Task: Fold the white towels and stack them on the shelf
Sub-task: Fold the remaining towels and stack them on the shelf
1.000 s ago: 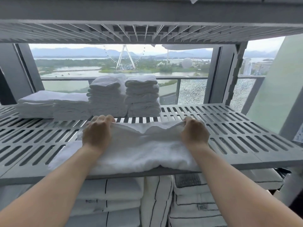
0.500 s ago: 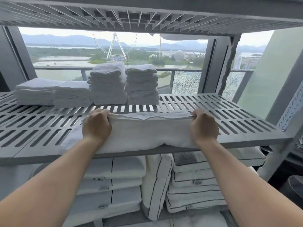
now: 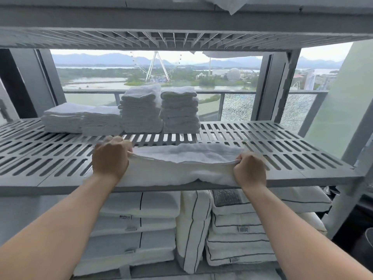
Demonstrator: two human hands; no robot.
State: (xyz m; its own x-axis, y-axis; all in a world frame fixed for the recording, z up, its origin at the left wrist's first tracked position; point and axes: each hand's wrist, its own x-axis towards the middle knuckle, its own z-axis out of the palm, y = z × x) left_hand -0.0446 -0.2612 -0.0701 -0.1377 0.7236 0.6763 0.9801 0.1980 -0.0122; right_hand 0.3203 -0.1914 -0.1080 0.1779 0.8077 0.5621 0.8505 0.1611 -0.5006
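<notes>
A white towel (image 3: 181,168) lies folded lengthwise on the front part of the grey slatted shelf (image 3: 292,158). My left hand (image 3: 110,158) grips its left end and my right hand (image 3: 250,168) grips its right end, both with curled fingers. The towel's top layer is lifted slightly off the layers below and sags between the hands. At the back of the shelf stand two tall stacks of folded white towels (image 3: 159,110). Two lower stacks (image 3: 80,120) sit to their left.
An upper slatted shelf (image 3: 181,39) hangs close overhead with cloth draped over its edge. White pillows with dark piping (image 3: 232,229) fill the shelf below. A grey upright post (image 3: 347,199) stands at the right front corner. A window is behind the shelf.
Both hands have drawn the towel's far edge toward me and raised it a little. The right hand has moved nearer the shelf's front edge. The camera view has shifted slightly.
</notes>
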